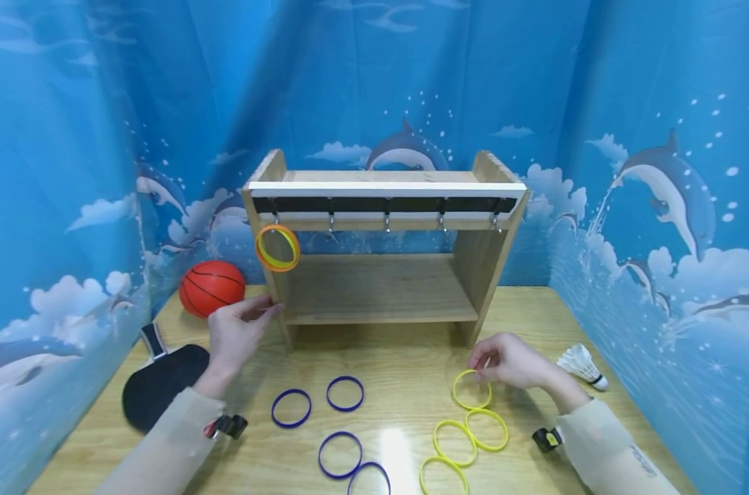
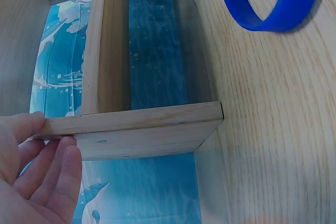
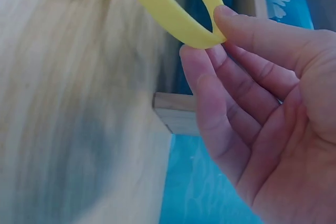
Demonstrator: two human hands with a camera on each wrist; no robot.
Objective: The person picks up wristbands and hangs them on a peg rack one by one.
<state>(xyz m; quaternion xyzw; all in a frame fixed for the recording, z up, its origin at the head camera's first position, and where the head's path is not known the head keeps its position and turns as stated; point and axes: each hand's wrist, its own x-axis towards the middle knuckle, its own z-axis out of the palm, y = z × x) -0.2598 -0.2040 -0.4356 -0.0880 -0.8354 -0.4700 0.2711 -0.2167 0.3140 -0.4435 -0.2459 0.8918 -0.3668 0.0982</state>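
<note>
My left hand (image 1: 234, 337) grips the front edge of the left side panel (image 2: 142, 135) of a wooden hook rack (image 1: 380, 316), thumb on one face and fingers on the other. My right hand (image 1: 513, 361) pinches a yellow silicone wristband (image 3: 170, 18) between thumb and fingertips, its near end raised towards the rack in the right wrist view. Several more yellow wristbands (image 1: 505, 433) lie on the table below that hand. On the leftmost hook hang an orange wristband (image 1: 298, 253) and a yellow one inside it. The other hooks (image 1: 387, 221) bear nothing.
Several dark blue wristbands (image 1: 310, 405) lie on the table front, left of the yellow ones. A red ball (image 1: 212, 287) and a black paddle (image 1: 164, 385) sit at the left, a shuttlecock (image 1: 583, 366) at the right. Blue dolphin-print curtains (image 1: 349, 82) enclose the table.
</note>
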